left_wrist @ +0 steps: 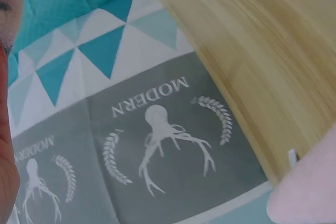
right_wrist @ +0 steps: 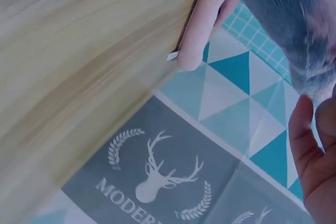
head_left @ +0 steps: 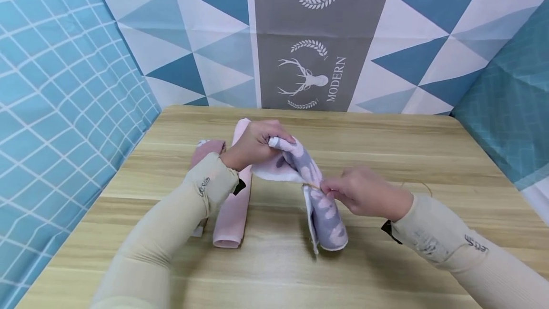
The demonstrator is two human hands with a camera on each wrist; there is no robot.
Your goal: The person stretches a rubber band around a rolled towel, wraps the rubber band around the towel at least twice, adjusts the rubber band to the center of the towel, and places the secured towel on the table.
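Note:
A grey-purple towel [head_left: 328,223] with pale pink patches hangs partly rolled over the table, its lower end close to the wood and a loose flap at its left. My left hand [head_left: 261,142] grips the upper end, where the white underside folds out. At the towel's middle, my right hand [head_left: 366,192] pinches a thin yellow-brown band [head_left: 310,185] that crosses the cloth. The right wrist view shows the greyish towel [right_wrist: 273,14] above the right thumb and fingers. Only a sliver of the left hand [left_wrist: 8,166] appears in the left wrist view.
A light pink rolled towel [head_left: 231,218] lies left of the grey-purple one, partly behind the left hand. Beside it is a darker pink towel [head_left: 208,149], mostly covered by the left sleeve. Another thin loop [head_left: 428,187] lies on the wooden table [head_left: 274,275] beyond the right wrist.

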